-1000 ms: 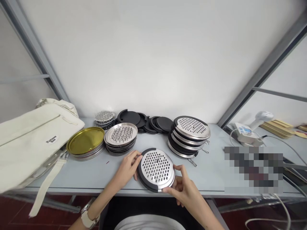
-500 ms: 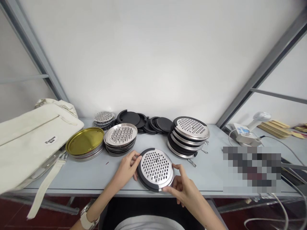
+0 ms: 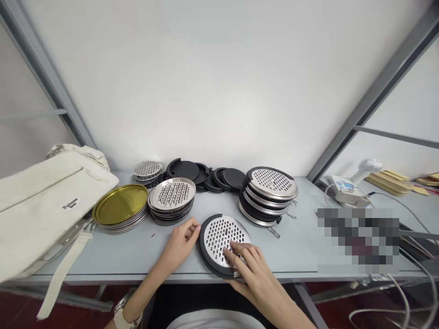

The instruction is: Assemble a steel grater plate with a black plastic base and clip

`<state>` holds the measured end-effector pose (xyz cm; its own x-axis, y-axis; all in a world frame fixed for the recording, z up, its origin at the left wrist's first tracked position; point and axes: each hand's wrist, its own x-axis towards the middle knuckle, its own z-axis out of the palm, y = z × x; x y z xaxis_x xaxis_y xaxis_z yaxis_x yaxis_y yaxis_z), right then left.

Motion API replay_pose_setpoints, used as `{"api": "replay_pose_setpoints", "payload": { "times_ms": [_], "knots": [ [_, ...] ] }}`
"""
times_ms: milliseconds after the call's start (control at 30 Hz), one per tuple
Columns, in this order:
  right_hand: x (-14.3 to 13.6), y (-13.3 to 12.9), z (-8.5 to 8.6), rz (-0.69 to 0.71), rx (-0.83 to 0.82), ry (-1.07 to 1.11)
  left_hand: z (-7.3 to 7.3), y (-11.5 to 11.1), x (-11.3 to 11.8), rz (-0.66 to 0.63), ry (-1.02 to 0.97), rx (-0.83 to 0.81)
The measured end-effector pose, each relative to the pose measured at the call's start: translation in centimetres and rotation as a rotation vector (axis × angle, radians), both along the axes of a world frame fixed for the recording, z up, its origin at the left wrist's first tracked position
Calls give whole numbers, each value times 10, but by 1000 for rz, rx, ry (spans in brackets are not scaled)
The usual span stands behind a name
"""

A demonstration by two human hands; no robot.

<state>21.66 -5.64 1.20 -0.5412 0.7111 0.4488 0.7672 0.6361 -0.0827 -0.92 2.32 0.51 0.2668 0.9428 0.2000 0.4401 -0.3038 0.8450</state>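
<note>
A round grater disc (image 3: 217, 237) with a black rim lies near the table's front edge. My right hand (image 3: 252, 269) rests over its lower right part, fingertips on the perforated metal and thumb below the edge. Just left of the rim is my left hand (image 3: 183, 238), its fingers bent together; whether it holds anything is hidden. Behind the disc on the right stands a stack of similar black-rimmed discs (image 3: 272, 183) with wire loops. To the left are a pile of silver grater plates (image 3: 173, 195) and a pile topped by a gold plate (image 3: 120, 204).
Black round parts (image 3: 234, 178) and small perforated discs (image 3: 148, 168) lie along the wall. A cream bag (image 3: 55, 196) covers the left end. On the right are a white scanner (image 3: 365, 168), yellow envelopes (image 3: 389, 182), cables and a pixelated patch.
My right hand has moved from the disc's right edge onto its top face, fingers now spread over it. The left hand has come slightly away from the rim.
</note>
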Motion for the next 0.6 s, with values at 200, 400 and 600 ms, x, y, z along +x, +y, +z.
{"api": "replay_pose_setpoints", "payload": {
  "times_ms": [200,400,600],
  "knots": [
    [10,6,0,92,202,-22,11,-6,0,-18,72,170],
    [17,18,19,142,211,54,19,-13,-3,-337,196,330],
    [21,25,45,70,89,265,19,-7,5,-287,214,451]
  ]
}}
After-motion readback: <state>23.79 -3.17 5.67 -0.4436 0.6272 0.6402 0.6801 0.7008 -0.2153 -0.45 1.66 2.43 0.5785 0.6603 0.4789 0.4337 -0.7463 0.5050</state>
